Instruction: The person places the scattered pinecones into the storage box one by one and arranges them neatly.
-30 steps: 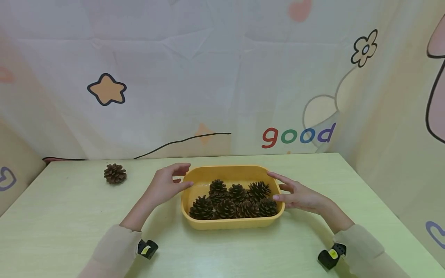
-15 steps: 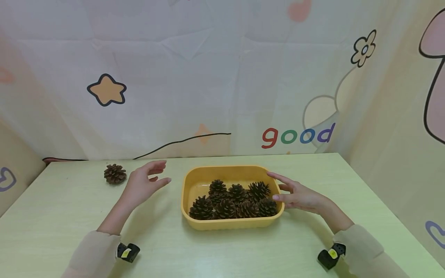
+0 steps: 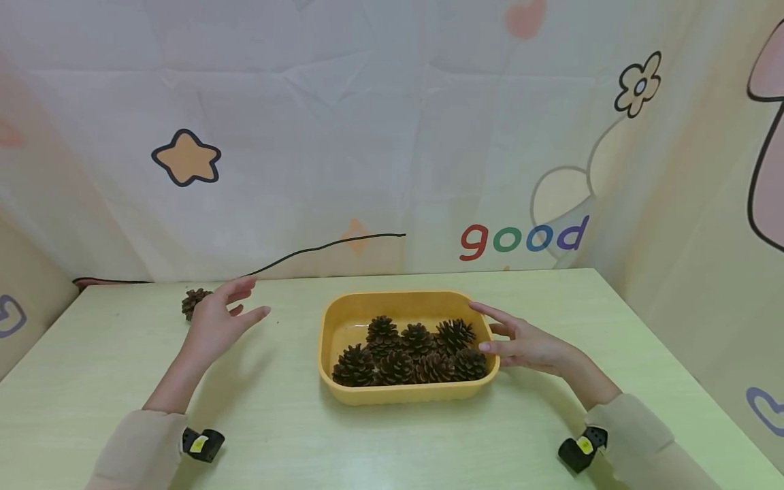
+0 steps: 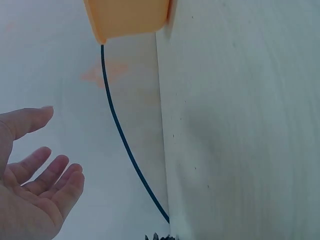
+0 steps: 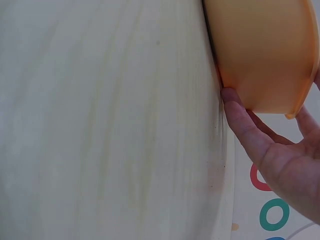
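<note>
A yellow plastic basin (image 3: 404, 393) stands on the table with several brown pine cones (image 3: 397, 368) inside, mostly toward its front and right. My right hand (image 3: 531, 348) holds the basin's right end, thumb at the rim and fingers against the outer wall. In the right wrist view, fingertips (image 5: 229, 95) touch the wall low down, close to the tabletop. Over the left part of the table, my left hand (image 3: 214, 327) is raised with fingers spread and nothing in them. Just behind it lies a single pine cone (image 3: 192, 303), partly hidden by the hand.
The pale green table (image 3: 367, 449) ends at the back against a printed cloth (image 3: 306, 156), with more cloth on both sides. Each wrist wears a small black camera (image 3: 205, 446).
My left hand has moved left from the basin's left end to beside the lone pine cone, now covering part of it. The right hand and the basin have stayed in place.
</note>
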Demonstrator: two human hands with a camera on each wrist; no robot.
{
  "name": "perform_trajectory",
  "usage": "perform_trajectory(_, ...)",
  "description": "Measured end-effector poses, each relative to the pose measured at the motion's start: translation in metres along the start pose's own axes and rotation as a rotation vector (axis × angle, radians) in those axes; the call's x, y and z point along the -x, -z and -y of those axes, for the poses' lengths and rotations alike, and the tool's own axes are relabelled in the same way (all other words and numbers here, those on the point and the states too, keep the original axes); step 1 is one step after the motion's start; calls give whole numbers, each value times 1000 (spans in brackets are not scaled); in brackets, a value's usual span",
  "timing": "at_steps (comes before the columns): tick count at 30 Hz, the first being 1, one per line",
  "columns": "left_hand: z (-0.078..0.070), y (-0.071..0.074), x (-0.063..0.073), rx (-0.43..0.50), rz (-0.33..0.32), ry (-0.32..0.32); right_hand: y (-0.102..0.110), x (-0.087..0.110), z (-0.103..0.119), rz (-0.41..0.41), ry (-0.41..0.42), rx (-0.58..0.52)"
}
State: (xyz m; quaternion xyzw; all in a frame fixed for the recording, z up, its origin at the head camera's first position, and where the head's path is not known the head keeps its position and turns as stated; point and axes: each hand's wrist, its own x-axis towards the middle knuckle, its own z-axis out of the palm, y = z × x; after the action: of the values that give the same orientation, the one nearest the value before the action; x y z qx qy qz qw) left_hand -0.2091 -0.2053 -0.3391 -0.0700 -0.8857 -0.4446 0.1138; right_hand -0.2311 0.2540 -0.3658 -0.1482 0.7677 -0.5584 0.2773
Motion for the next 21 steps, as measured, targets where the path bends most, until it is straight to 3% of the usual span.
perform_trajectory(7,11,9,-1,-27,-28,22,0,1,2,5,-1,2)
perform_trajectory(21,37,30,-7,-55,-107,137,-3,2,2,-17,-11,4)
